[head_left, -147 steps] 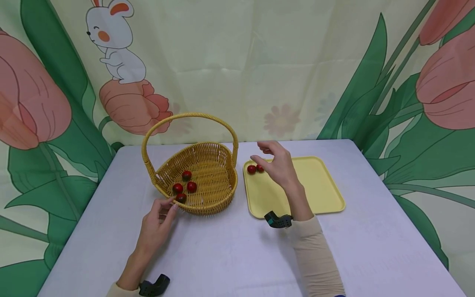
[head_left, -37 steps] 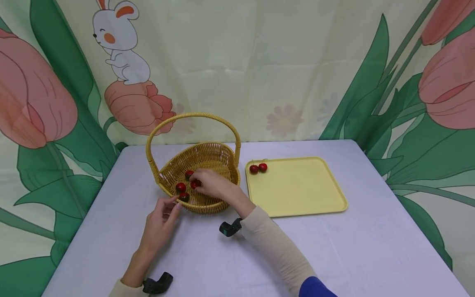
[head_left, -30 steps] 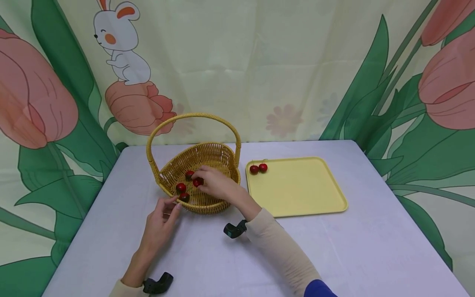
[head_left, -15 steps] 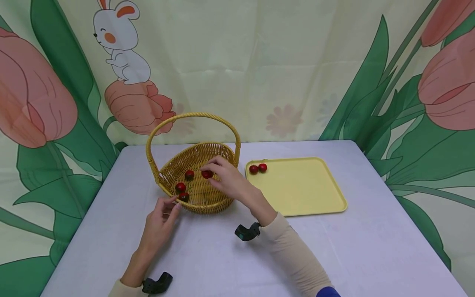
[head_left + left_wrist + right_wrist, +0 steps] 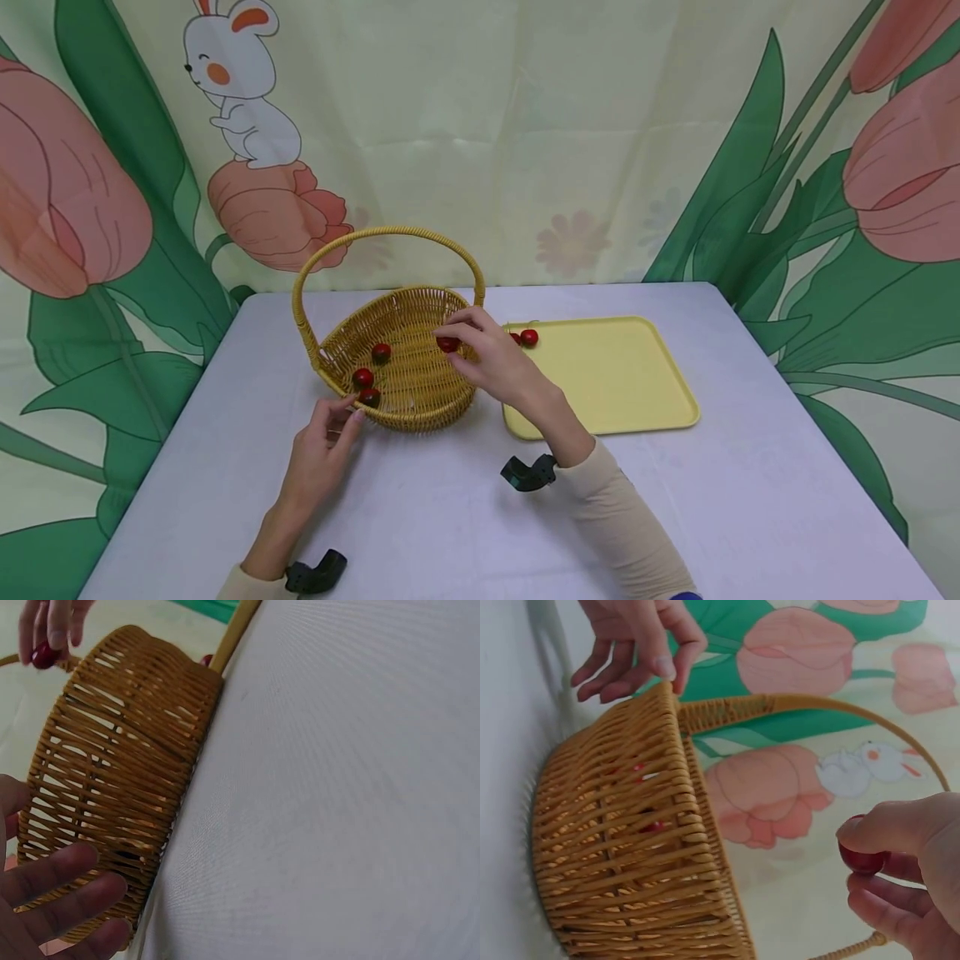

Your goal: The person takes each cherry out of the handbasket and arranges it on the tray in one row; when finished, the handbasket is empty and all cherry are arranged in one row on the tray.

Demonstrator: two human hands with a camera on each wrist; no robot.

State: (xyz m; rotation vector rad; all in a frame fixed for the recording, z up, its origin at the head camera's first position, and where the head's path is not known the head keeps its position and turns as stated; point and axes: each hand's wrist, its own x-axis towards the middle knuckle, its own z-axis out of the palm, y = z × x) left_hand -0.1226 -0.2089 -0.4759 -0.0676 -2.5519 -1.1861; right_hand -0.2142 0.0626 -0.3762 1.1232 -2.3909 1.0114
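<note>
My right hand pinches a dark red cherry between thumb and fingers, above the right side of the wicker basket. At the basket's near left rim, my left hand pinches the edge with thumb and forefinger; its other fingers lie beside the woven wall. Inside the basket are three cherries, one farther back and two close to the left hand. A pale yellow tray holds two more cherries at its far left corner, one partly hidden behind the right hand.
The basket's tall arched handle rises over it. A white cloth covers the table. Behind hangs a curtain printed with tulips and a rabbit. Each wrist wears a black camera.
The right hand was over the tray earliest, then reached into the basket and took hold of a cherry. It has since lifted it and moved right. The left hand stays at the rim.
</note>
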